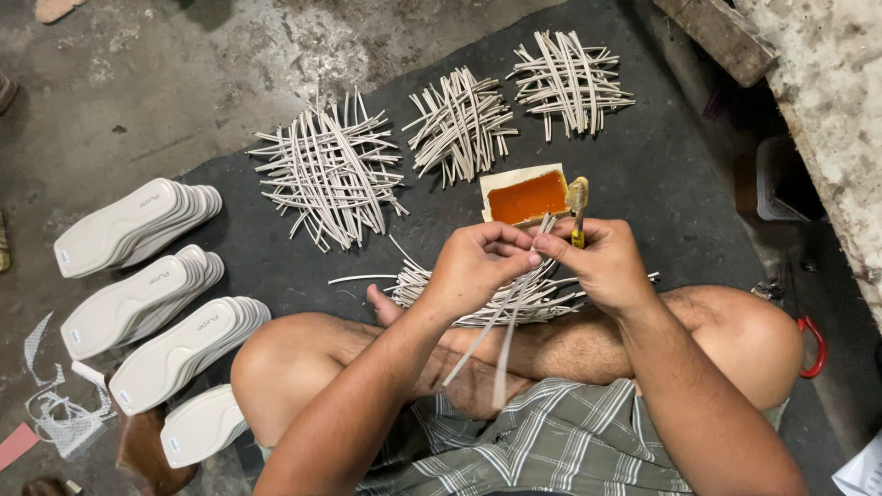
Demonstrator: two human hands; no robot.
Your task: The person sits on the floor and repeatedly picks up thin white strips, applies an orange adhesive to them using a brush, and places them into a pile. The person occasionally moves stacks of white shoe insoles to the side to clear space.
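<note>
From the head view, looking down on a person sitting cross-legged on a dark mat, the left hand pinches the upper ends of a few thin pale strips between thumb and fingers, and the strips hang down across the lap. The right hand meets it at the same spot, its fingertips closed on the strip ends while it also grips a small brush with a yellow handle, bristles pointing up. Just beyond the hands sits a shallow tray of orange glue. Three criss-crossed stacks of strips lie spread farther out on the mat, and judging by their neat layering these look already handled. A looser heap rests by the foot, under the hands, and seems to be what is left to work through. To the left, on the concrete floor, white shoe soles stand in fanned rows, well apart from the glue and apparently untouched.
</note>
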